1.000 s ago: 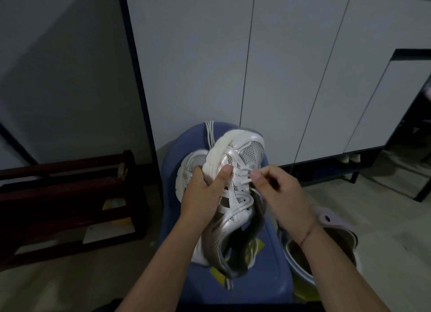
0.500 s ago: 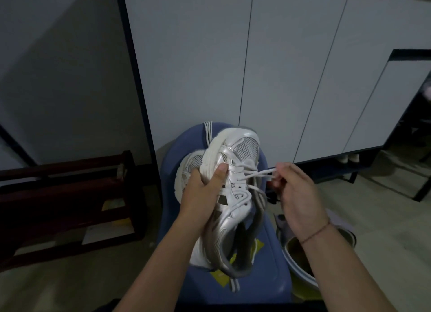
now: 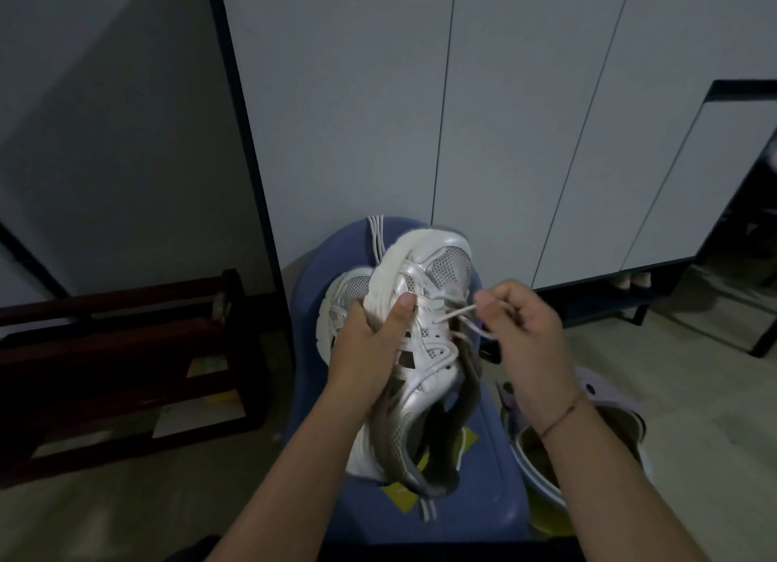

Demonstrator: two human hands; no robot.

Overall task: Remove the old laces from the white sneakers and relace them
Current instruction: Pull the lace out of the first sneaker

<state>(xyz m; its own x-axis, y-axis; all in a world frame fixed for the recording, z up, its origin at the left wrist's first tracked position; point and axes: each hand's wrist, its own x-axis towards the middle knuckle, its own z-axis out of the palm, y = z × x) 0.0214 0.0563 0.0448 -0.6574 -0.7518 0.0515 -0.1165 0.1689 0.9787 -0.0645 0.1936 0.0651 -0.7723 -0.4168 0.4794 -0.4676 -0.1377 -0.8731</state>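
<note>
I hold a white and silver sneaker (image 3: 429,351) toe-up over a blue stool (image 3: 471,511). My left hand (image 3: 370,351) grips its left side, thumb pressed near the eyelets. My right hand (image 3: 521,330) pinches a white lace (image 3: 456,314) that runs taut from an upper eyelet to my fingers. A second white sneaker (image 3: 347,296) lies on the stool behind the first, mostly hidden. A bundle of loose white laces (image 3: 376,235) hangs over the stool's far edge.
White cabinet doors (image 3: 525,120) stand right behind the stool. A dark wooden shoe rack (image 3: 126,351) sits on the floor to the left. A lilac clog (image 3: 605,393) and a round basin (image 3: 542,477) lie at the right of the stool.
My right hand has gone from the eyelets out to the right, drawing the lace out of the sneaker, and has since come back slightly closer. My left hand keeps its grip.
</note>
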